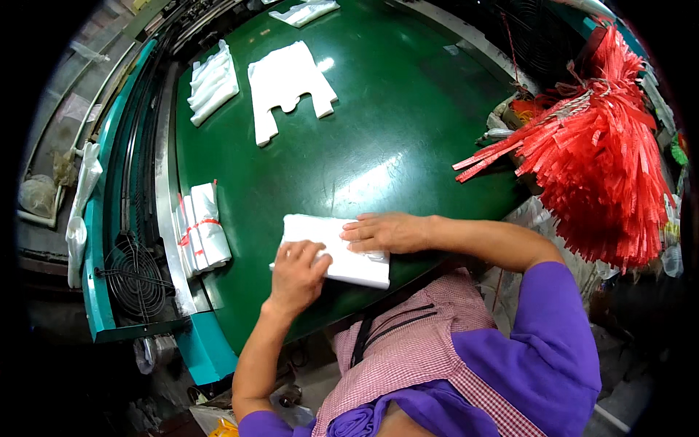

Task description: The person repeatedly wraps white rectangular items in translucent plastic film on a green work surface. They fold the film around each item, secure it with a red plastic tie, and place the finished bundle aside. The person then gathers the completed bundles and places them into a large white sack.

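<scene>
A folded stack of white plastic bags [338, 269] lies on the green table near its front edge. My left hand [300, 273] rests on the left end of the stack, its fingers bent and a little apart, slightly blurred. Pressed flat across the upper right part is my right hand [389, 233], fingers stretched out and pointing left. Neither hand grips the stack; both touch it from above. Just left of them sits a bundle of rolled white bags [211, 237] bound with red ties.
A stack of white T-shirt bags [285, 76] lies flat farther back, beside folded white bags [215, 84] and another white piece [306, 12]. Red plastic ties [593, 160] hang in a thick bunch at the right. A teal machine frame [102, 218] with a fan guard borders the green tabletop [408, 131].
</scene>
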A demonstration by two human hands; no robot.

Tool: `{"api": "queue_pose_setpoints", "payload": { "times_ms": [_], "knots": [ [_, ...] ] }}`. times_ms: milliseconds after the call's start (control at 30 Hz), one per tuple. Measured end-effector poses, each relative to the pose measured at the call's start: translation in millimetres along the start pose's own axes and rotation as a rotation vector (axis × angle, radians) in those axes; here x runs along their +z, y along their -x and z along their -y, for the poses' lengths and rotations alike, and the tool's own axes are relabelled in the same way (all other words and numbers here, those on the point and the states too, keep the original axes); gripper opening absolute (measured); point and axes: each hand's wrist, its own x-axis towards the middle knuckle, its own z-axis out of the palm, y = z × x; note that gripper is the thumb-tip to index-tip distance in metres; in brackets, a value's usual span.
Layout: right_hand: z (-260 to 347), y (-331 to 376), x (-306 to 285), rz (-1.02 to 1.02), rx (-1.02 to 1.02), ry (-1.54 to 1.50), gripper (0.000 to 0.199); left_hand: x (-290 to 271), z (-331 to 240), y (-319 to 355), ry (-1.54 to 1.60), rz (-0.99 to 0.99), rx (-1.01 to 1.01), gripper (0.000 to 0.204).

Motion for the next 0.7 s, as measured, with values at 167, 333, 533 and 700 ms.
{"api": "queue_pose_setpoints", "payload": {
  "times_ms": [167,333,533,700],
  "knots": [
    [14.4,7.9,-13.1,0.038,0.026,-0.129,0.032,6.7,16.7,-14.1,0.104,0.274,-0.05,0.022],
    [81.0,7.1,-29.8,0.083,0.445,-0.103,0.056,29.8,-32.4,10.5,0.149,0.178,-0.225,0.033],
    [66.3,11.6,-20.9,-0.07,0.341,-0.1,0.042,20.1,-21.8,53.2,0.457,0.109,-0.463,0.032],
    [32.0,-4.4,-14.7,-0.221,0.636,-0.143,0.03,26.9,-3.1,1.8,0.145,-0.077,-0.406,0.018]
  ]
}}
